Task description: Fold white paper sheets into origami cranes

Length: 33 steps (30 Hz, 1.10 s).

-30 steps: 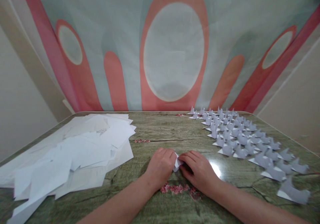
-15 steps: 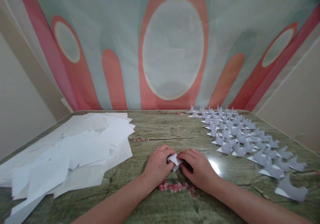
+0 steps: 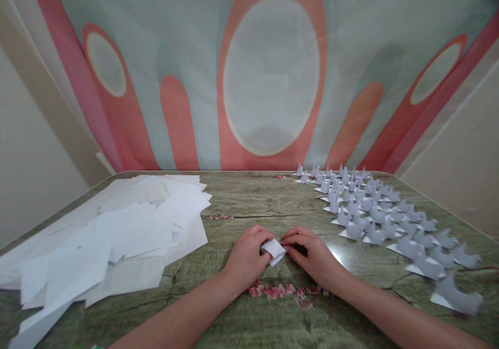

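Observation:
A small folded piece of white paper (image 3: 274,252) is between my hands, just above or on the table near its middle front. My left hand (image 3: 249,251) grips its left side, with thumb and fingers closed around it. On the other side, my right hand (image 3: 307,250) pinches the right corner of the paper between thumb and fingertips. Some of the folds are hidden behind my left fingers. Rows of folded white paper birds (image 3: 377,214) stand to the right of my right hand.
Loose white paper sheets (image 3: 136,229) lie in an overlapping heap on the left. The wood-patterned table (image 3: 241,195) has printed pink blossoms (image 3: 273,290) in front of my hands. A grey and coral patterned backdrop (image 3: 273,73) rises behind its far edge.
My right fingers have shifted to a pinch at the paper's right corner, and more of the folded paper shows. My left hand stays nearly in place.

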Motion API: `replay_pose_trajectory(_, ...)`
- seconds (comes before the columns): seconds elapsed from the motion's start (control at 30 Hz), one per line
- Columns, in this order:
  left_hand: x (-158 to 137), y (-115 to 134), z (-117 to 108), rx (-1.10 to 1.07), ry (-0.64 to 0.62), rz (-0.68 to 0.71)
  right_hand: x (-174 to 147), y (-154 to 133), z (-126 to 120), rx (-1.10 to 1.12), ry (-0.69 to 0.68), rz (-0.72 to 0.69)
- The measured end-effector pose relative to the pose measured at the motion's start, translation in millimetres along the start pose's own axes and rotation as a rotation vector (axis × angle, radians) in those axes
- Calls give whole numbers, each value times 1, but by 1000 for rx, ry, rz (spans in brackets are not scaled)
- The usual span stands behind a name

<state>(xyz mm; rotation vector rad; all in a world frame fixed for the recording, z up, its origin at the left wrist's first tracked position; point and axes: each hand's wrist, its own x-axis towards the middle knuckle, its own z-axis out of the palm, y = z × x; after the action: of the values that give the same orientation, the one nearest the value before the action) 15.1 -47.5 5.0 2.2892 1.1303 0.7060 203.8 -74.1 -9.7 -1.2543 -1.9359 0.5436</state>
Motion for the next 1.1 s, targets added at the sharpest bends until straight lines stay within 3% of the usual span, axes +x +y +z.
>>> replay_pose_trajectory(0.63, 1, 2, -1, -65, 6, -7, 2, 3, 2, -44, -63, 0)
replay_pose_trajectory(1.1, 1, -1, 0, -117, 3, -20, 9, -5, 0, -44, -116, 129)
